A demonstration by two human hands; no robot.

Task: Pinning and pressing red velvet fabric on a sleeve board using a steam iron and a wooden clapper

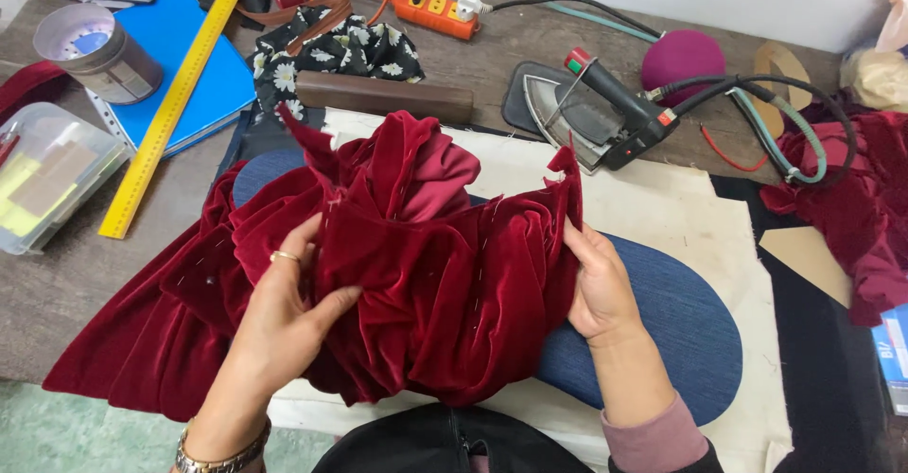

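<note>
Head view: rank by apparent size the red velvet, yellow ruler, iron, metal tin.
1. red velvet, by far
2. iron
3. yellow ruler: longer than the iron but thin, so close
4. metal tin

From my remote view, the red velvet cloth (pixel 416 284) covers most of the blue padded board (pixel 681 322) and hides the fingertips of the right hand (pixel 598 284). The clear plastic box (pixel 47 175) is cut by the left edge. A second red cloth (pixel 865 208) runs off the right edge. Pins in the velvet are too small to count.
</note>
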